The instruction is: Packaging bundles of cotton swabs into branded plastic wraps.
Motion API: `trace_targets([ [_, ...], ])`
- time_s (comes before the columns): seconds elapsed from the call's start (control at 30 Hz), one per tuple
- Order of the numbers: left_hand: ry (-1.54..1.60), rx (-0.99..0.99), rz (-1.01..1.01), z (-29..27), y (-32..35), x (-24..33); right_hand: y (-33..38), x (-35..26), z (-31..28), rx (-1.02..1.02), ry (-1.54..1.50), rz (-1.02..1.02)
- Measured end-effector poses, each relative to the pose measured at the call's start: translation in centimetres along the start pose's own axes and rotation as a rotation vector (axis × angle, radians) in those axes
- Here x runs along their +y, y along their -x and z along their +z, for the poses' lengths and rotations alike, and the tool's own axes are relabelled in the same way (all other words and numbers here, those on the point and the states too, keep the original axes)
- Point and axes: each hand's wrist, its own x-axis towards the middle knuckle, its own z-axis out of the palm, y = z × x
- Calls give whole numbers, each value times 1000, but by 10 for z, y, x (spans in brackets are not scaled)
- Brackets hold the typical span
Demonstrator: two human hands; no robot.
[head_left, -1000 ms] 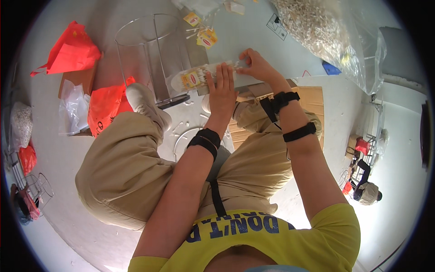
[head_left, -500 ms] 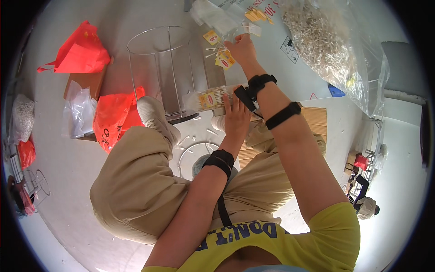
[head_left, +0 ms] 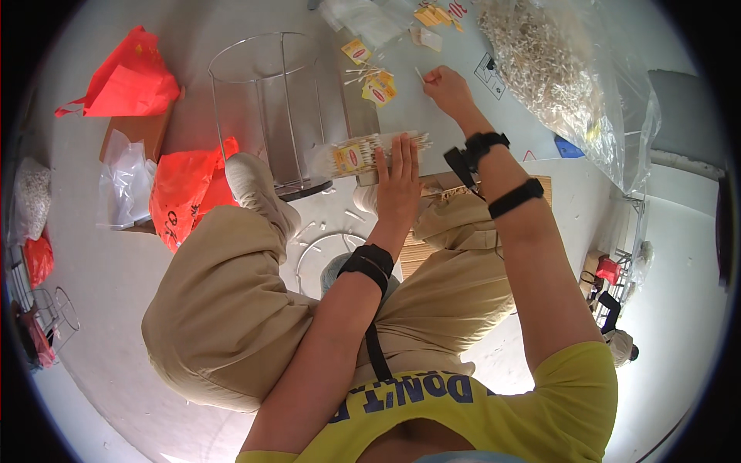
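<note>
My left hand (head_left: 399,181) lies with its fingers stretched out over a clear bag of cotton swabs (head_left: 370,153) at the table's near edge. A yellow card shows inside this bag, and swab tips stick out at its right end. Farther right, my right hand (head_left: 449,92) is closed in a pinch above the table. A single cotton swab (head_left: 419,75) juts from its fingertips. To the left of it lie loose swabs (head_left: 363,75) beside yellow cards (head_left: 378,88). Another yellow card (head_left: 356,52) is just beyond them.
A big clear bag of loose swabs (head_left: 540,85) takes up the table's right side. Empty clear bags (head_left: 363,23) and more yellow cards (head_left: 438,15) lie at the back. On the left stand a wire frame (head_left: 265,81), red bags (head_left: 131,77) and a cardboard box (head_left: 139,131).
My right hand has moved right and slightly nearer, away from the loose swabs and cards, with a swab now showing in its fingers. My left hand remains on the bag.
</note>
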Motion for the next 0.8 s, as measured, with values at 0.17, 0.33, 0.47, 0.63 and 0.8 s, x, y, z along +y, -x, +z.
trace_targets([
  [0.17, -2, 0, -4, -1, 0, -2, 57, 10, -11, -283, -137, -269],
  [0.33, 1, -1, 0, -2, -1, -1, 71, 13, -7, -283, -210, -512],
  [0.47, -18, 16, 4, -2, 0, -3, 73, 6, -5, -252, -172, -519],
  [0.63, -35, 12, 3, -1, -1, -1, 73, 0, -6, -287, -182, -614],
  [0.8, -49, 26, -4, -2, -1, 3, 68, 3, -4, -347, -280, -446],
])
